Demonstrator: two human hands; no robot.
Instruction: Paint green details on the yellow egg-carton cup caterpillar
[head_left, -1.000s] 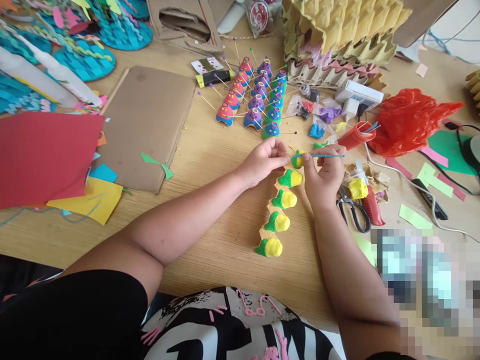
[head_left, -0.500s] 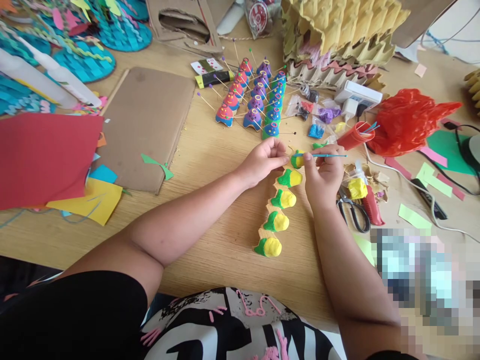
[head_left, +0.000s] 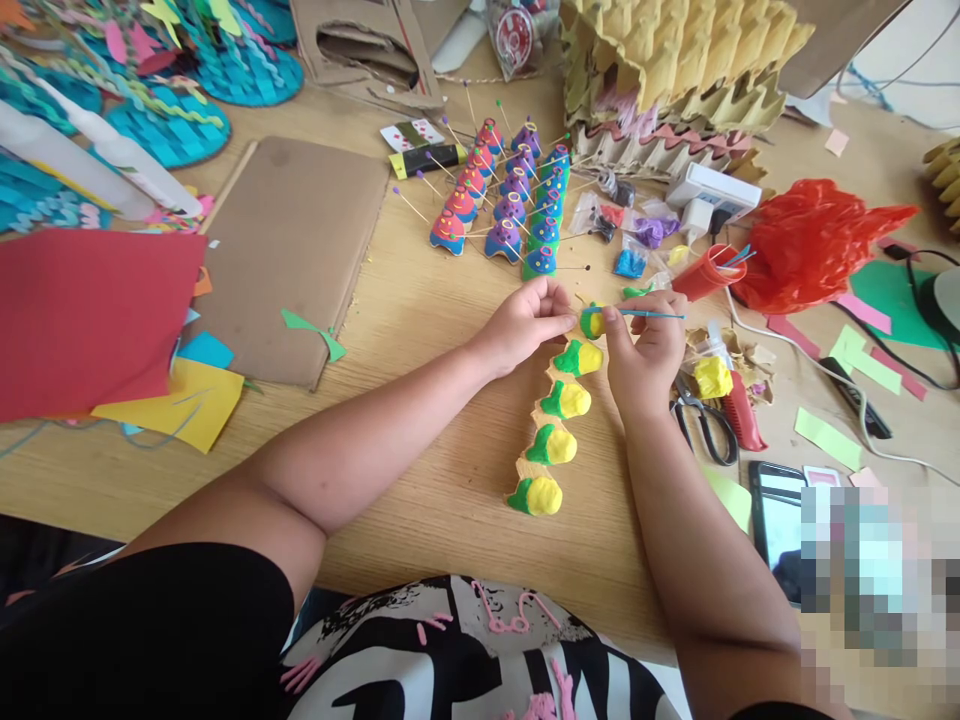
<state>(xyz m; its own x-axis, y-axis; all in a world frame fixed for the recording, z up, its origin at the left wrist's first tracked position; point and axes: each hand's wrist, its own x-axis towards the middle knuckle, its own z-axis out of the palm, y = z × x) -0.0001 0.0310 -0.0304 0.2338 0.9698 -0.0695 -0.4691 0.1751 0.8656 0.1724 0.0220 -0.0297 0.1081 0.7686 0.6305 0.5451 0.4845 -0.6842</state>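
A strip of egg-carton cups (head_left: pixel 551 446), covered in green and yellow clay, lies on the wooden table (head_left: pixel 420 440) in front of me. My left hand (head_left: pixel 529 325) pinches the strip's far end with thumb and fingers. In my right hand (head_left: pixel 646 350) is a thin blue tool (head_left: pixel 651 315), held nearly level, its left end against the farthest yellow and green cup (head_left: pixel 592 321). Beyond my hands stand a red row (head_left: pixel 461 202), a purple row (head_left: pixel 510 207) and a blue-green row (head_left: pixel 548 229) of decorated cups with pins stuck in them.
Cardboard (head_left: pixel 292 250) and red paper (head_left: pixel 97 320) lie left. Egg trays (head_left: pixel 690 60) are stacked at the back. To the right are a red cup (head_left: pixel 709 272), a red plastic bag (head_left: pixel 817 245), scissors (head_left: pixel 705 420), a cable and a phone (head_left: pixel 776 520).
The blue tool and my right hand have shifted very slightly left. More of the phone at the right shows now. Both hands keep their hold.
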